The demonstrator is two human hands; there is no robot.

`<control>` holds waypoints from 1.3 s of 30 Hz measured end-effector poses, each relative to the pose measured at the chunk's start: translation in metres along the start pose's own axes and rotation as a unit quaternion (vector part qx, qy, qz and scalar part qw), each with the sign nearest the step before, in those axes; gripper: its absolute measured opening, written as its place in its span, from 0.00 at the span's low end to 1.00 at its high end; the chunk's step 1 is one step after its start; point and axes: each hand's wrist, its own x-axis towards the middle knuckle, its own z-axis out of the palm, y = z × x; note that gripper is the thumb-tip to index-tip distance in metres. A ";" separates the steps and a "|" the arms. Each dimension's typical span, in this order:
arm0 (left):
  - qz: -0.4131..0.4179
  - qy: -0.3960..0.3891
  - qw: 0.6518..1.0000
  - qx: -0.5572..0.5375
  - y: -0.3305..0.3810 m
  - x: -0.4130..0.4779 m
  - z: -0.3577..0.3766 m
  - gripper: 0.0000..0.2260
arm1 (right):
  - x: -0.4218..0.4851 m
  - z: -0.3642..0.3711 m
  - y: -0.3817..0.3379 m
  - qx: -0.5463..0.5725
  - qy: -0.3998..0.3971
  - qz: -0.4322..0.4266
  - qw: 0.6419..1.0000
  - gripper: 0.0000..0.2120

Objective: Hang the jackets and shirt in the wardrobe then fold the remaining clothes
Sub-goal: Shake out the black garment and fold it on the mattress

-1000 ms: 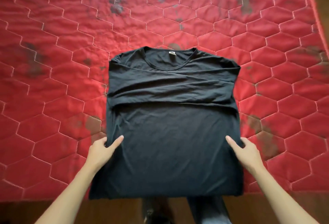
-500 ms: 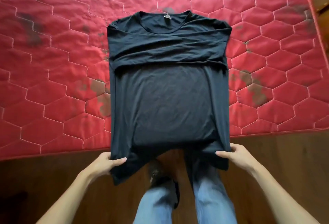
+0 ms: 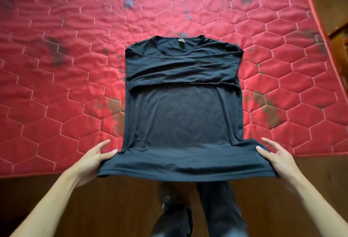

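Head view: left hand [image 3: 94, 158] and right hand [image 3: 278, 156] pinch T-shirt [image 3: 180, 116] hem (thumbs atop).

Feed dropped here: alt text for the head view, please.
The left hand and right hand hold the bottom corners of a black T-shirt, hem raised over the edge of a red quilted mattress; its sleeves lie folded across the chest.

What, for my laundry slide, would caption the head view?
Left hand and right hand pinch the hem of a black fabric T-shirt on a red quilted mattress.
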 end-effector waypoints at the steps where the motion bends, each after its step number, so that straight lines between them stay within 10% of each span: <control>1: 0.024 0.007 1.000 -0.008 0.022 0.002 0.001 0.22 | 0.007 0.001 -0.018 -0.004 0.015 -0.025 1.000 0.23; 11: 0.077 0.035 0.965 -0.250 0.247 0.094 0.018 0.05 | 0.172 0.043 -0.203 0.283 -0.085 -0.030 0.955 0.11; 15: 0.166 0.141 0.916 -0.338 0.302 0.149 0.029 0.34 | 0.249 0.064 -0.238 0.365 -0.077 0.009 0.928 0.13; 19: 0.081 0.284 0.955 -0.027 0.264 0.200 0.053 0.35 | 0.286 0.078 -0.199 -0.034 0.008 0.012 0.999 0.46; 22: 0.067 0.385 0.899 0.196 0.213 0.209 0.070 0.30 | 0.274 0.080 -0.162 -0.219 0.082 -0.041 0.971 0.39; 39: 0.016 0.295 0.922 0.249 0.106 0.179 0.033 0.18 | 0.200 0.066 -0.092 -0.060 0.024 0.056 0.996 0.06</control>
